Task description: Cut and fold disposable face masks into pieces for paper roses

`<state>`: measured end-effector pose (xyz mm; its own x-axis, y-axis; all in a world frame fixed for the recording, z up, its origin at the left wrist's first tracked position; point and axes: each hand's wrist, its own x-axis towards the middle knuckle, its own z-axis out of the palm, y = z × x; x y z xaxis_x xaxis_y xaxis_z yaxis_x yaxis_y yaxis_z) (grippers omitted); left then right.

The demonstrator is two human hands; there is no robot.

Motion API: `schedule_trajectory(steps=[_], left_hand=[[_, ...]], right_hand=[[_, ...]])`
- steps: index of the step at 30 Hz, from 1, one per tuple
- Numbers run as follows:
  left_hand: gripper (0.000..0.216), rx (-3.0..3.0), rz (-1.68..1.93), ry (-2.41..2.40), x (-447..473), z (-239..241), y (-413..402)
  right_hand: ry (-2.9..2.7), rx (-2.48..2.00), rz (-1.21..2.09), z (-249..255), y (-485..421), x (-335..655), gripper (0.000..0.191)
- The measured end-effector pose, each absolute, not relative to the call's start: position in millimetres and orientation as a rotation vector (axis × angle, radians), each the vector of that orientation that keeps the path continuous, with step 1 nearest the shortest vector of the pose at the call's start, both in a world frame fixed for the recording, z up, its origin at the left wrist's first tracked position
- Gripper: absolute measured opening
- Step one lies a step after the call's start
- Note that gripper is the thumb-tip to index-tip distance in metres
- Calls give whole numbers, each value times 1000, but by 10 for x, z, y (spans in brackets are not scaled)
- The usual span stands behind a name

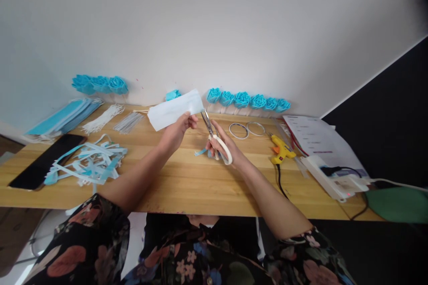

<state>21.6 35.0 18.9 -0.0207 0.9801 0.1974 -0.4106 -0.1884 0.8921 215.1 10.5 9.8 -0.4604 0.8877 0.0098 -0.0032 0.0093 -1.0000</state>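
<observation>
My left hand (180,125) pinches the lower edge of a pale face mask sheet (174,109), its white side toward me. In my right hand (227,142) is a pair of scissors (222,148) with cream handles, fingers through the loops. The blades point up and away, their tips at the sheet's right edge; whether they touch it I cannot tell. Below the right hand lies a small blue strip (201,152), partly hidden by the fingers. Just behind the sheet a blue piece (173,95) shows, mostly covered.
Blue paper-like roses (241,99) line the wall, with more roses (100,83) at left. Flat masks (65,116), white cords (104,118), cut strips (96,162) and a phone (47,162) lie left. Right are rings (238,130), a yellow glue gun (281,149) and a power strip (329,180).
</observation>
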Motion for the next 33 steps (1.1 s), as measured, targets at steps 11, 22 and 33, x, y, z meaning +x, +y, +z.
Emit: schedule_trajectory(steps=[11, 22, 33], left_hand=[[27, 988, 1451, 689, 214, 175, 375], [31, 1191, 1371, 822, 256, 44, 354], [35, 1335, 1367, 904, 245, 74, 333]], right_hand=[[-1600, -976, 1524, 102, 123, 2181, 104], [-1563, -890, 1477, 123, 164, 2231, 109], [-1533, -934, 1452, 182, 125, 2217, 114]])
